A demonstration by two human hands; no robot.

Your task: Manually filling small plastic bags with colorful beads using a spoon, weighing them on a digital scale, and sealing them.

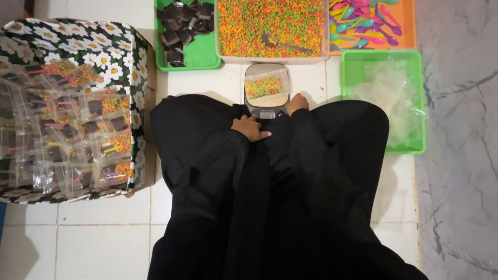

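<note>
The left hand (pixel 250 128) lies flat on the black cloth of the lap, fingers loosely together and pointing toward the middle, holding nothing. The right hand (pixel 296 103) sits at the near right corner of the small kitchen scale (pixel 265 101); from above it looks curled and turned down, and whether it grips anything I cannot tell, since only its back shows.

On the scale's plate lies a clear plastic bag (pixel 265 84) partly filled with tiny orange, green and yellow candy bits, laid flat so its whole weight rests on the plate and neither hand touches it. The scale stands on the white tiled floor (pixel 104 238), just in front of the knees, with its display toward the person, within easy reach of both hands.

Directly behind the scale is a wide tub (pixel 324 52) of the same candy bits with a metal scoop (pixel 282 44) lying in it, close enough to dip from. To its left a green tray (pixel 199 57) holds small dark sachets; to its right an orange tray (pixel 412 26) holds coloured plastic spoons. A second green tray (pixel 420 103), to the person's right, holds empty clear bags. To the left, a daisy-patterned box (pixel 124 46) is stacked with filled bags, each showing candy, a dark sachet and a spoon.
</note>
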